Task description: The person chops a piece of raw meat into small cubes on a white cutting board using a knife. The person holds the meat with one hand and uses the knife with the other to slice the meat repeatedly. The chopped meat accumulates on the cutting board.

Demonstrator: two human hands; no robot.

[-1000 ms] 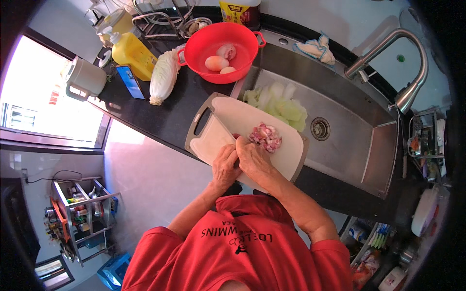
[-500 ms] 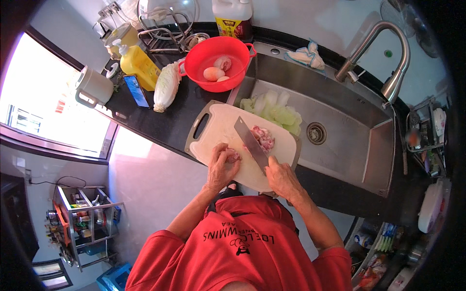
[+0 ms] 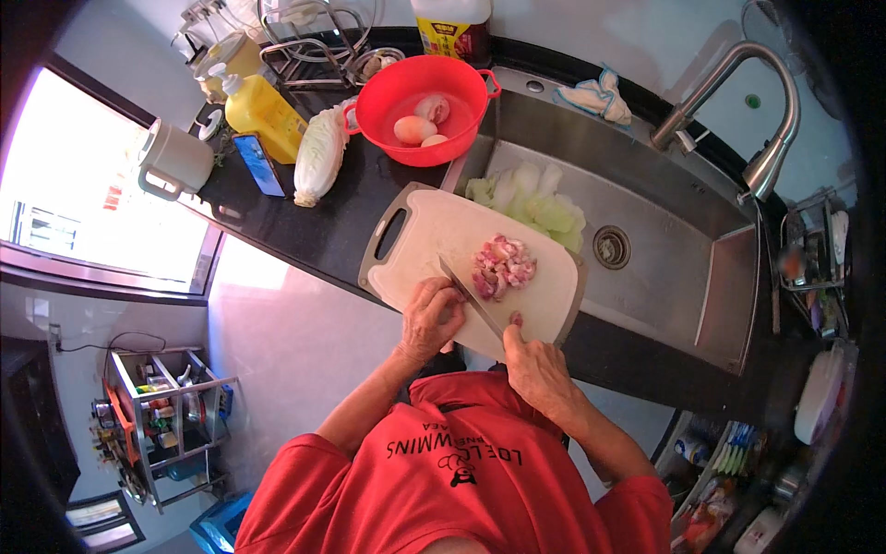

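My right hand [image 3: 540, 371] is wrapped round the handle of a kitchen knife [image 3: 472, 299], whose broad blade slants away to the left over a pale cutting board [image 3: 429, 208]. Close against the blade's left side, my left hand [image 3: 430, 320] has its fingers curled down on a piece of raw meat, mostly hidden beneath them. Right of the blade lies a heap of cut pink meat [image 3: 505, 265]. One small scrap of meat [image 3: 516, 319] rests apart from it, close to my right hand.
Beyond the board, pale green leaves [image 3: 531, 200] lie in a steel sink [image 3: 651, 286] under a curved faucet [image 3: 789, 102]. A red colander-like basin [image 3: 374, 106] holds several round items. Left of it are a napa cabbage [image 3: 318, 162], a propped phone [image 3: 257, 164] and a yellow pump bottle [image 3: 263, 115].
The knife blade has shifted left and turned more edge-on, now up against my left fingers. More of the meat heap shows, and a small scrap is visible near my right hand.
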